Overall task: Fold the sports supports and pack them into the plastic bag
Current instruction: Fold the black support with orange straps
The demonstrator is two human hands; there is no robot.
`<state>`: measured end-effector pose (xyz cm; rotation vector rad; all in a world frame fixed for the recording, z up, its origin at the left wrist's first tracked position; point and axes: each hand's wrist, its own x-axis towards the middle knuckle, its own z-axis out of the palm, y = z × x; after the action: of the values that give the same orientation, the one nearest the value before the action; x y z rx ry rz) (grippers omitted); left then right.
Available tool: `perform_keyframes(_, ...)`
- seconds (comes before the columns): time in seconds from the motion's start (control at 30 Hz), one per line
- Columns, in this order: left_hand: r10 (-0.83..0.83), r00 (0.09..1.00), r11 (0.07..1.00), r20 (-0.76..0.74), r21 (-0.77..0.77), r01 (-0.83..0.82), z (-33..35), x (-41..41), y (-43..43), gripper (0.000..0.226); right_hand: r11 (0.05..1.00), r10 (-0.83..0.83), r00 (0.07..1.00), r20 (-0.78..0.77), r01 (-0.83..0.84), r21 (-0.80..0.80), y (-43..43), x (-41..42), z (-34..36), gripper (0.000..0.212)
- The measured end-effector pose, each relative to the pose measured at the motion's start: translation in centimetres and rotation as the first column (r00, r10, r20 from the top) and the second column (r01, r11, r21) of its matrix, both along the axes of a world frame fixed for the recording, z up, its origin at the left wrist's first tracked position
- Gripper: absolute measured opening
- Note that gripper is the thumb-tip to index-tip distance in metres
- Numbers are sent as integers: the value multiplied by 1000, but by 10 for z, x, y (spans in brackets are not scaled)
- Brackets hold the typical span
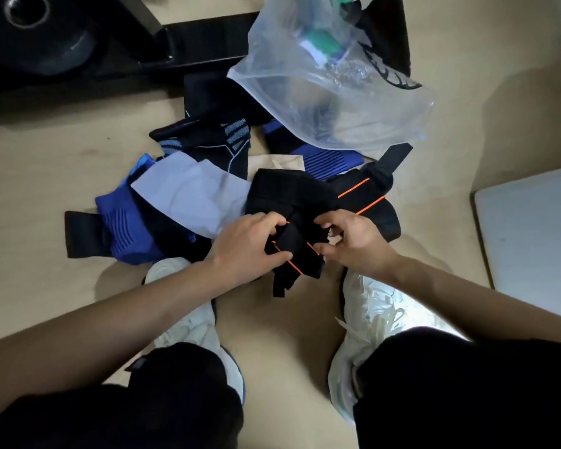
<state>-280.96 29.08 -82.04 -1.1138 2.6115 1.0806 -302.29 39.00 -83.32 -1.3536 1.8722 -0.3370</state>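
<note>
Between white shoes, left hand, right hand, gripping black orange-striped support

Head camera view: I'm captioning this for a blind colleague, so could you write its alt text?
Seen from above, a person's left hand and right hand both grip a black support with orange stripes above a pale wooden floor. Blue and black supports lie heaped to the left, and a clear plastic bag lies beyond them.

A pale wooden floor filled the view. A black metal frame with a weight plate stood at upper left; a white panel lay right.
</note>
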Motion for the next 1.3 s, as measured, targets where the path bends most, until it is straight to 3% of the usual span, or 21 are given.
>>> perform_keyframes(0.1, -11, 996, 1000, 93, -8, 12, -5, -7, 3, 68, 999, 13, 999, 36, -14, 33, 4, 8, -5, 59)
perform_keyframes(0.17, 29, 996, 997, 80, 64, -34, -10, -8, 1, 66, 999, 0, 998, 55, -2, 42, 4, 14, -6, 64)
perform_keyframes(0.27, 117, 992, 959, -53, 268, -98, -18, -2, -6, 28, 994, -108, 986, 129, 107, 18, 1, 16, -3, 61)
perform_keyframes(0.37, 256, 957, 817, -140, 561, -136, -15, 8, -10, 15, 982, -163, 937, 309, 185, -41, -1, 14, 3, 40)
perform_keyframes(0.5, 390, 910, 710, -140, 674, -201, -7, 16, -12, 35, 956, -245, 777, 579, 295, 10, -7, 20, 24, 36)
perform_keyframes(0.63, 491, 864, 596, -109, 765, -243, -4, 14, -12, 14, 965, -216, 750, 625, 262, 19, -9, 26, 22, 36)
perform_keyframes(0.77, 602, 797, 495, -51, 807, -322, -3, 16, -12, 22, 959, -241, 754, 611, 281, 31, -10, 30, 14, 14)
perform_keyframes(0.9, 592, 802, 520, -83, 799, -301, -6, 17, -15, 21, 927, -330, 718, 613, 370, 66, -17, 36, 15, 12)
perform_keyframes(1.03, 373, 902, 679, -216, 726, -106, -10, 20, -17, 70, 854, -459, 606, 649, 502, 135, -22, 34, 16, 14)
perform_keyframes(1.07, 324, 920, 718, -222, 690, -86, -8, 20, -18, 73, 838, -482, 593, 645, 526, 142, -22, 32, 16, 12)
perform_keyframes(1.13, 270, 940, 769, -210, 635, -79, -11, 19, -21, 57, 814, -515, 586, 626, 564, 141, -21, 31, 17, 9)
perform_keyframes(1.2, 227, 951, 824, -208, 562, -73, -14, 18, -23, 32, 759, -580, 567, 585, 636, 137, -23, 28, 16, 20)
perform_keyframes(1.3, 190, 964, 868, -185, 490, -78, -14, 23, -23, 33, 652, -690, 518, 505, 748, 122, -29, 6, 15, 31)
